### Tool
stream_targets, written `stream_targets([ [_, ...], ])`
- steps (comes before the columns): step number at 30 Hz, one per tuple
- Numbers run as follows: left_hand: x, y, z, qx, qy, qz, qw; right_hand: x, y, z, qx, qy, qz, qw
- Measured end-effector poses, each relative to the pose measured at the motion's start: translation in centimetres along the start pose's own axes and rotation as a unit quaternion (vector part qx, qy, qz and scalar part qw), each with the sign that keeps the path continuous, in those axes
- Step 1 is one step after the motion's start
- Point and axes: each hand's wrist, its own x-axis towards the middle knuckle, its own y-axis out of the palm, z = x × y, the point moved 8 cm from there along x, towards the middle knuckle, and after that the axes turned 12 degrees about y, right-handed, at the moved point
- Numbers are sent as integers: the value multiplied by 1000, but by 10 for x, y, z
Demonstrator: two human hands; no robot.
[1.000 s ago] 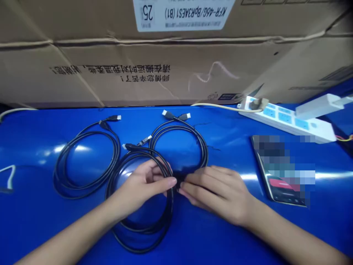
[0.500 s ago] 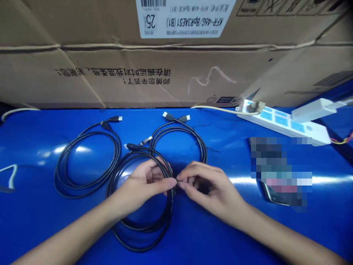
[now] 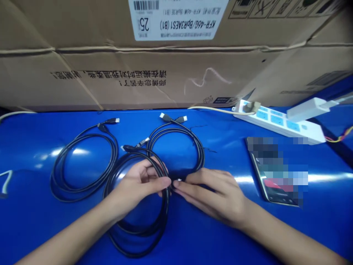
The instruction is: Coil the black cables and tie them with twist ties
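My left hand (image 3: 138, 184) is closed around the right side of a coiled black cable (image 3: 164, 211), thumb on top. The coil's plug ends (image 3: 128, 148) point up and left. At the coil's right edge, my right hand (image 3: 217, 195) has its thumb and fingertips pressed together beside my left thumb. Whatever lies between those fingertips is mostly hidden; only a tiny dark bit shows. A second coiled cable (image 3: 202, 151) lies just behind the hands, with pale-tipped plugs (image 3: 181, 119) and thin black ties (image 3: 208, 149). Another coiled cable (image 3: 113, 154) rests to the left.
A large cardboard box (image 3: 116, 88) stands along the back of the blue table (image 3: 220, 243). On the right are a white power strip (image 3: 278, 123) with a charger (image 3: 307, 109) and a partly blurred phone (image 3: 261, 180). A pale cord (image 3: 209, 109) runs along the box.
My right hand has rolled over so its back faces up more, with the fingertips still at the coil's edge. My left hand keeps its hold. The whole view has shifted slightly.
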Motion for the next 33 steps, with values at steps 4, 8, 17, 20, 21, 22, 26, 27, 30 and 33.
stream_targets([
  [4, 0, 3, -2, 5, 2, 8, 1000, 1, -2, 3, -2, 10, 11, 1000],
  [8, 0, 2, -2, 7, 2, 3, 1000, -1, -1, 4, -3, -1, 16, 1000],
  [17, 3, -2, -3, 57, 36, -12, 998, 1, 26, -28, 268, 256, 107, 923],
  [20, 4, -3, -4, 52, 57, -34, 996, -14, 47, -34, 368, 432, 227, 791],
  [21, 5, -4, -5, 51, 62, -41, 996, -20, 53, -31, 400, 470, 267, 741],
  [22, 5, -4, -5, 52, 66, -46, 995, -25, 57, -28, 420, 490, 296, 704],
  [26, 7, -4, -6, 56, 72, -49, 995, -16, 43, -32, 337, 405, 231, 818],
  [27, 7, -4, -6, 57, 70, -49, 995, -11, 34, -33, 290, 355, 187, 869],
  [30, 7, -4, -7, 66, 61, -53, 995, -6, 17, -27, 176, 215, 100, 955],
  [33, 7, -2, -7, 75, 51, -53, 994, -5, 11, -18, 85, 112, 68, 988],
])
